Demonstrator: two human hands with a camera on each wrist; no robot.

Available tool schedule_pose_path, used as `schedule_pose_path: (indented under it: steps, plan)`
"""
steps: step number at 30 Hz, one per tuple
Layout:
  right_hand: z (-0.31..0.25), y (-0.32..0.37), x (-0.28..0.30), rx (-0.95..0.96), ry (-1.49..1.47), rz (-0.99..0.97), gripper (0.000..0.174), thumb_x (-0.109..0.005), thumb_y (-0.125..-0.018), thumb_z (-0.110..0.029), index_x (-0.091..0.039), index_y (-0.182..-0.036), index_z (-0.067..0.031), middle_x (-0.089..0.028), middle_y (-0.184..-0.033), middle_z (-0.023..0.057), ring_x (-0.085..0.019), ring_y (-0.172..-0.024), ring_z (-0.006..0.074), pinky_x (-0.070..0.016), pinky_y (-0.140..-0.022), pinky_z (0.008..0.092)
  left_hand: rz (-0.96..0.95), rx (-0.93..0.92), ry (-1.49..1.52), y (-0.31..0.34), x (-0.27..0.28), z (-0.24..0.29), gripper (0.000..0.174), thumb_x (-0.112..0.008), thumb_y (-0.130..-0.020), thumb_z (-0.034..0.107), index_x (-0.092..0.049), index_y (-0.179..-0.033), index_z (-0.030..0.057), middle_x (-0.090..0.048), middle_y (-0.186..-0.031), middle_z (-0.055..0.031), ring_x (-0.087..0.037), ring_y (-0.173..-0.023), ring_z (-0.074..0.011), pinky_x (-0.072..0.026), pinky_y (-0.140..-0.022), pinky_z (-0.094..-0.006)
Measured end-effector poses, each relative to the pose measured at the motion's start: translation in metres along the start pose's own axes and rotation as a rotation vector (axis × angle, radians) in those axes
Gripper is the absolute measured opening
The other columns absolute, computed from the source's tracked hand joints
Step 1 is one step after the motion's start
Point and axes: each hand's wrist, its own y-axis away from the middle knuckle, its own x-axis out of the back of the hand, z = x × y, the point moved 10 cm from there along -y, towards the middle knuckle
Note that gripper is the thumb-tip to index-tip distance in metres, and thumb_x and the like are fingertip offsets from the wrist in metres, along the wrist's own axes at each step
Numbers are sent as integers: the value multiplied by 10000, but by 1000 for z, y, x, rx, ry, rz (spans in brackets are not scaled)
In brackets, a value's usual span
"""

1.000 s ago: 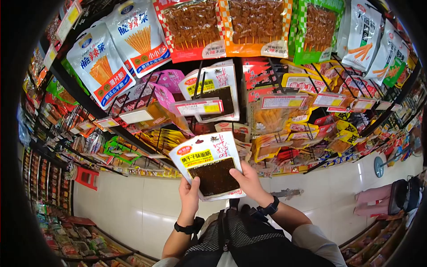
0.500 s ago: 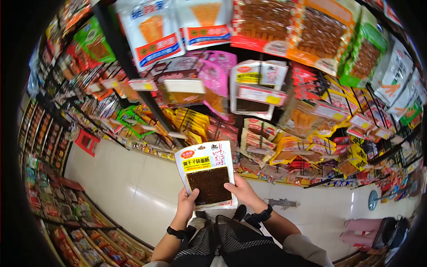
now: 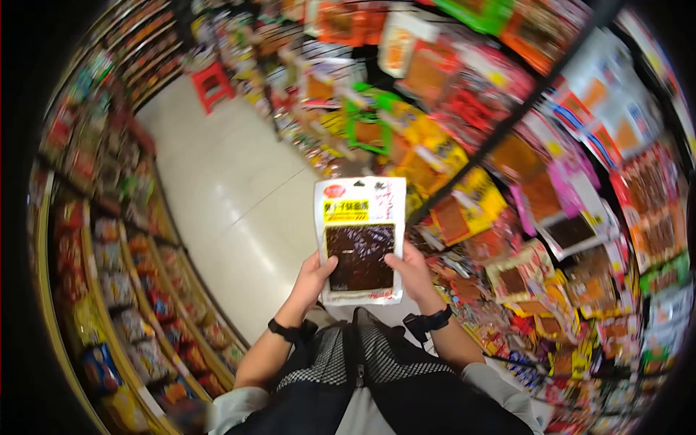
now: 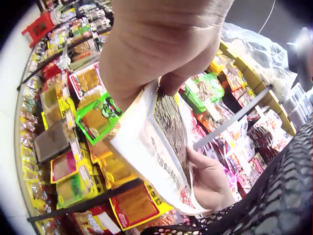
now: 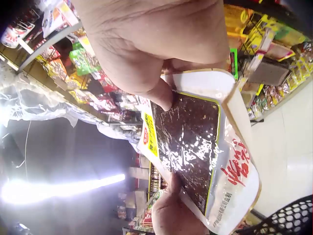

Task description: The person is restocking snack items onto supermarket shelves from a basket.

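Observation:
A white snack packet with a dark square window and a yellow label is held upright in front of the body. The left hand pinches its lower left edge, thumb on the front. At the lower right edge the right hand grips it the same way. In the left wrist view the packet appears from the side, the left hand close to the camera and the right hand beyond. The right wrist view shows both thumbs on the front of the packet; fingers behind it are hidden.
Racks of hanging snack packets stand close on the right, with a dark rack post slanting across. Low shelves of bagged goods line the left. Between them runs a pale tiled floor, a red stool at its far end.
The head view has swung left, so the racks now lie to the right and more floor and left shelving show. Both hands still hold the packet, which now stands straighter and slightly higher in view.

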Motion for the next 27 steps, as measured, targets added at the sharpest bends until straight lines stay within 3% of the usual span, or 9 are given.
schedule_pose_path:
  steps: [7, 14, 20, 27]
  plan:
    - [26, -116, -141, -112, -1, -252, 400, -569, -970, -68, -491, -1353, 14, -615, -1255, 71, -580, -1111, 132, -448, -983, 300, 195, -68, 121, 1, 145, 65, 364, -524, -1008, 134, -503, -1338, -19, -620, -1271, -95, -592, -1121, -165, -457, -1007, -332]
    - [65, -226, -225, -244, 41, -426, 425, -564, -948, -41, -484, -1361, 19, -601, -1278, 80, -569, -1139, 138, -443, -997, 313, 412, -132, 190, -24, 249, 105, 330, -521, -1011, 120, -511, -1314, -11, -642, -1217, -85, -604, -1078, -138, -470, -970, -313]
    - [101, -365, -291, -286, -27, -522, 396, -542, -958, -37, -499, -1347, 23, -606, -1263, 76, -572, -1130, 137, -454, -986, 310, 562, -123, 130, -95, 350, 155, 348, -540, -999, 114, -513, -1326, -3, -634, -1228, -84, -601, -1085, -141, -473, -971, -316]
    - [83, -531, -364, -292, -78, -563, 355, -502, -969, -40, -517, -1318, 25, -618, -1232, 73, -589, -1084, 130, -479, -949, 304, 680, -114, 149, -194, 441, 240, 327, -554, -989, 121, -538, -1288, -10, -635, -1236, -103, -607, -1101, -161, -475, -978, -330]
